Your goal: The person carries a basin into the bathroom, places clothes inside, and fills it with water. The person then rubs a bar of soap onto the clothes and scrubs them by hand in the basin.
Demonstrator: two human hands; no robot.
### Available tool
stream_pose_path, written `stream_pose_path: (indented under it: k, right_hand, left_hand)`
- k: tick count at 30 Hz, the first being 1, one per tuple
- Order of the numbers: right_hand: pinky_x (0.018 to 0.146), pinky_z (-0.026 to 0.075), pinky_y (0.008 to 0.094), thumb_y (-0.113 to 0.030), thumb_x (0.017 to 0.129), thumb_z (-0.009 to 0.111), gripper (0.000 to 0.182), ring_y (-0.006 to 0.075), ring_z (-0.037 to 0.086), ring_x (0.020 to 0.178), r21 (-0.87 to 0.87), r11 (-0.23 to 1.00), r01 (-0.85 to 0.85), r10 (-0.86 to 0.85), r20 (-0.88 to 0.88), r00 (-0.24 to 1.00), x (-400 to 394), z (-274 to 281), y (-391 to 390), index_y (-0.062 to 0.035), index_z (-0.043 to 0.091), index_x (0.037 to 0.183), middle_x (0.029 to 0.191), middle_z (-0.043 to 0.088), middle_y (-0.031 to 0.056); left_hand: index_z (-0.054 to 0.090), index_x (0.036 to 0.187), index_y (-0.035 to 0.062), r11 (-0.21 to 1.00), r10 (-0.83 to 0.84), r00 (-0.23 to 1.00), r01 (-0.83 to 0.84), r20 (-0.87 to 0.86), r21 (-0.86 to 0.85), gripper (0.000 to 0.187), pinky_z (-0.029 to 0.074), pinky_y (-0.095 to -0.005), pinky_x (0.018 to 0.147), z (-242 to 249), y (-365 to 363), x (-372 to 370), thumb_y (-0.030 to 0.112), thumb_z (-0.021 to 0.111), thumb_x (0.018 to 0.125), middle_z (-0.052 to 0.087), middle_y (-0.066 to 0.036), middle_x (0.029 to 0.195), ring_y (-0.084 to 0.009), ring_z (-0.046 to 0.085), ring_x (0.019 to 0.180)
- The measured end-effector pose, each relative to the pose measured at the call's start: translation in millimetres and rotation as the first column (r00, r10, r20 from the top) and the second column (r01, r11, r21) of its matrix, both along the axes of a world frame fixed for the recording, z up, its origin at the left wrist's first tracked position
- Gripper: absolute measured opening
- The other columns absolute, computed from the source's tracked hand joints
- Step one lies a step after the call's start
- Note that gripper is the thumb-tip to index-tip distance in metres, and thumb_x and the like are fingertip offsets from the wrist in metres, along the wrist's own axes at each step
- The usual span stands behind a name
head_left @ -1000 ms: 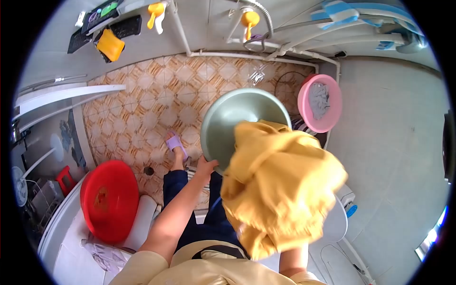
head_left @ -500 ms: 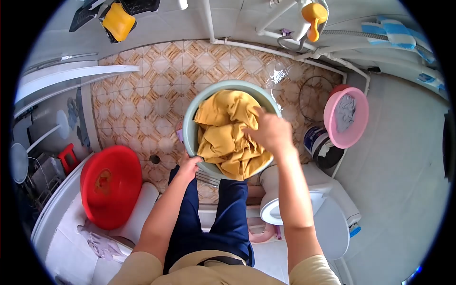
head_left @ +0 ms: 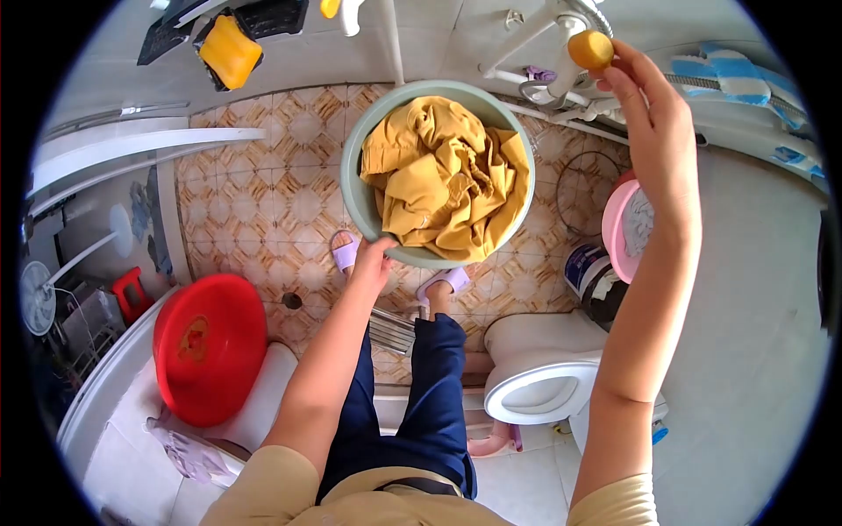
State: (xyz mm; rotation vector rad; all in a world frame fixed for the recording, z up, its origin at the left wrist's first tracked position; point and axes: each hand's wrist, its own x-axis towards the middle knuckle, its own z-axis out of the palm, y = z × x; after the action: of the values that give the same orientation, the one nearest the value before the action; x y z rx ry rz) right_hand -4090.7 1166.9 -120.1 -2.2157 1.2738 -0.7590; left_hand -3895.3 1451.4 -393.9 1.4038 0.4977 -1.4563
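The left hand (head_left: 377,260) clamps the round grey-green plastic basin (head_left: 350,167), seemingly steadying its near rim; crumpled mustard-yellow cloth (head_left: 425,180) lies inside; beyond the basin's right, the right hand (head_left: 660,127) pinches a rounded yellow tap handle (head_left: 589,50).

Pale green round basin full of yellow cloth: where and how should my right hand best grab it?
I'd grip the pale green round basin by its far-right rim, coming from the right and closing over the lip. The raised rim looks bare there, while the bunched yellow cloth fills the middle; that spot also sits roughly opposite the left hand.
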Motion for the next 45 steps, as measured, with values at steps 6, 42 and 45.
stream_pose_path:
  k: [6, 42, 45]
  right_hand:
    - [0.091, 0.043, 0.0308, -0.018, 0.095, 0.048, 0.033, 0.0183, 0.059, 0.093, 0.227, 0.971, -0.071, 0.060, 0.055, 0.997, -4, 31, 2, -0.0013, 0.051, 0.123, 0.099, 0.064, 0.0088]
    - [0.082, 0.046, 0.0281, 0.002, 0.083, 0.053, 0.031, 0.0189, 0.060, 0.092, 0.735, 0.300, 0.608, -0.876, 0.465, -0.130, -50, -649, 236, 0.0046, 0.048, 0.113, 0.103, 0.061, 0.0151]
    - [0.080, 0.046, 0.0276, 0.000, 0.083, 0.053, 0.031, 0.0180, 0.060, 0.090, 0.705, 0.328, 0.629, -0.877, 0.475, -0.075, -55, -645, 219, 0.0051, 0.049, 0.113, 0.100, 0.063, 0.0145]
  left_hand:
    - [0.054, 0.097, 0.0056, 1.000, -0.001, 1.000, 0.002, 0.031, -0.023, 0.028, 0.049, -0.0279, 0.067, -4, -27, -7, -0.008, 0.059, 0.072, 0.057, -0.006, 0.089, -0.0175, 0.056, 0.078]
    - [0.045, 0.124, 0.0107, 0.970, 0.066, 0.997, -0.058, 0.027, -0.237, 0.055, 0.046, -0.0375, 0.088, -358, 48, -109, -0.005, 0.060, 0.073, 0.054, -0.005, 0.119, -0.0204, 0.053, 0.108]
    - [0.040, 0.128, 0.0123, 0.973, 0.058, 0.998, -0.048, 0.039, -0.227, 0.059, 0.044, -0.0412, 0.091, -355, 39, -121, -0.001, 0.062, 0.074, 0.050, -0.006, 0.124, -0.0213, 0.050, 0.114]
